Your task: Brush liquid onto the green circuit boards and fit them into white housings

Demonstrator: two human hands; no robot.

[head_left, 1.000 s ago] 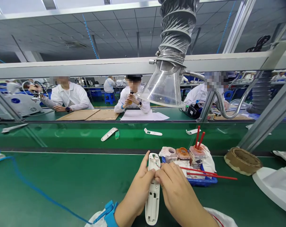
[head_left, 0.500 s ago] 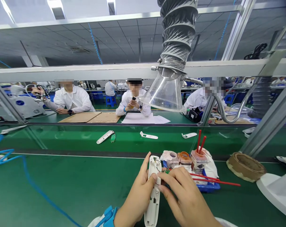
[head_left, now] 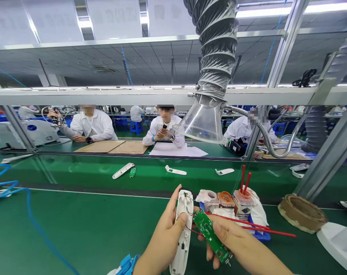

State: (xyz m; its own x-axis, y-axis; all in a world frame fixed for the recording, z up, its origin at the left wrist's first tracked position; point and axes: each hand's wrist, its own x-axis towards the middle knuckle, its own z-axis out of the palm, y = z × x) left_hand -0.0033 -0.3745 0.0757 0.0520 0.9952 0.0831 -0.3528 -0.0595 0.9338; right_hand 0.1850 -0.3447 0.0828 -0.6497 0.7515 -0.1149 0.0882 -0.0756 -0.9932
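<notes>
My left hand [head_left: 164, 233] is closed around a long white plastic housing [head_left: 184, 248], held upright with its hollow inside towards me and its thumb across the middle. In my right hand [head_left: 233, 235] is a green circuit board [head_left: 210, 235], tilted, with the thumb on its face and the fingers behind it. Thin wires run between the board and the upper part of the housing. A blue band is on my left wrist.
Behind my hands a blue tray [head_left: 261, 235] holds small bottles, white wipes and red sticks. A tape roll [head_left: 302, 214] lies to the right. White housing parts [head_left: 175, 170] rest on the green strip ahead. A clear fume hood [head_left: 202, 120] hangs above. Several people sit opposite.
My right hand has turned and moved the green board out beside the housing, its face now showing. The left hand still grips the housing. The view has tilted up slightly.
</notes>
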